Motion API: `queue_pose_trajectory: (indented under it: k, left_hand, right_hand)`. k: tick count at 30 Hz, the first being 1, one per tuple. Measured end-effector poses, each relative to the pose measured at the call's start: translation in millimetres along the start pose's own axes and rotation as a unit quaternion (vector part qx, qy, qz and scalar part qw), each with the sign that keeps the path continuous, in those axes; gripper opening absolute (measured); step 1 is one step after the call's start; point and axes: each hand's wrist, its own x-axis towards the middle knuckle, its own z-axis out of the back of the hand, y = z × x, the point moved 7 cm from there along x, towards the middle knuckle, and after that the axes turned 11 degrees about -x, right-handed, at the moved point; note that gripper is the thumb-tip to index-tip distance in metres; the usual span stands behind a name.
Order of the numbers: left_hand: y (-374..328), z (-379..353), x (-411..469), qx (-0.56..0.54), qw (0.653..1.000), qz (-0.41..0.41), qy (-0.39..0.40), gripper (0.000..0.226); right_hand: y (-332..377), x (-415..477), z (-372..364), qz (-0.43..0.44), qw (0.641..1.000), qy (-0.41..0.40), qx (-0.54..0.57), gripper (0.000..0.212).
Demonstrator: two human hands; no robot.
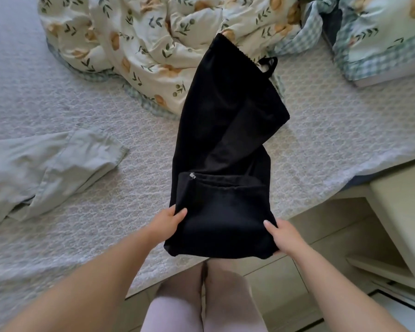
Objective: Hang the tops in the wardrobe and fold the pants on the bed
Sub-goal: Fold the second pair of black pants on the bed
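Observation:
Black pants (228, 140) lie lengthwise on the bed (333, 144), legs stretching away onto the duvet. Their near end is folded over, with the waistband and a small metal zip pull showing. My left hand (169, 222) grips the left edge of that folded end, thumb on top. On the right edge my right hand (282, 237) holds the same fold, thumb on top and fingers underneath. A pale grey-green garment (48, 168) lies crumpled on the bed at the left.
A rumpled floral duvet (158, 37) fills the far middle of the bed. A floral pillow with checked trim (381, 39) lies at the far right. A pale bedside cabinet (398, 226) stands at the right, beside the bed's corner. My legs are below, against the bed's near edge.

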Motion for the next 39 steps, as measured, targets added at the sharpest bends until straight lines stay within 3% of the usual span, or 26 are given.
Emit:
queue_pose_trajectory:
  k: [3,6,9,12,17,19,22,25,30,34,39]
  left_hand:
    - [28,-12,20,0.083,0.996,0.027,0.031,0.039]
    - [74,-31,35,0.183,0.975,0.083,0.091,0.038]
    - [110,-44,42,0.214,0.964,0.111,0.112,0.036]
    - [126,-41,51,0.153,0.979,0.114,0.069,0.034]
    - [134,-36,61,0.095,0.990,0.104,-0.028,0.018]
    - [125,-37,60,0.141,0.985,0.065,-0.078,0.012]
    - [109,-42,62,0.164,0.977,-0.044,-0.129,0.025]
    - [95,-38,65,0.142,0.967,-0.091,-0.190,0.029]
    - [86,-33,80,0.042,0.974,-0.010,-0.224,0.019]
    - [74,-23,89,0.090,0.973,-0.026,-0.209,0.022]
    - [78,5,76,0.051,0.956,-0.034,-0.288,0.021]
  right_hand:
    - [-24,20,-22,-0.030,0.999,-0.007,-0.025,0.022]
    - [-65,36,-60,-0.075,0.989,0.044,-0.122,0.038]
    - [-93,42,-89,-0.108,0.980,0.094,-0.138,0.039]
    - [-102,53,-99,-0.117,0.982,0.097,-0.116,0.035]
    - [-82,82,-87,-0.092,0.995,0.016,0.019,0.028]
    - [-72,90,-83,-0.080,0.996,-0.014,0.047,0.025]
    - [-68,98,-81,-0.071,0.993,-0.062,0.068,0.025]
    - [-66,98,-78,-0.063,0.991,-0.115,0.028,0.037]
    - [-51,91,-65,-0.042,0.968,-0.234,-0.081,0.033]
    - [-46,97,-61,-0.042,0.968,-0.239,-0.068,0.038]
    - [-27,106,-60,-0.013,0.972,-0.205,-0.111,0.045]
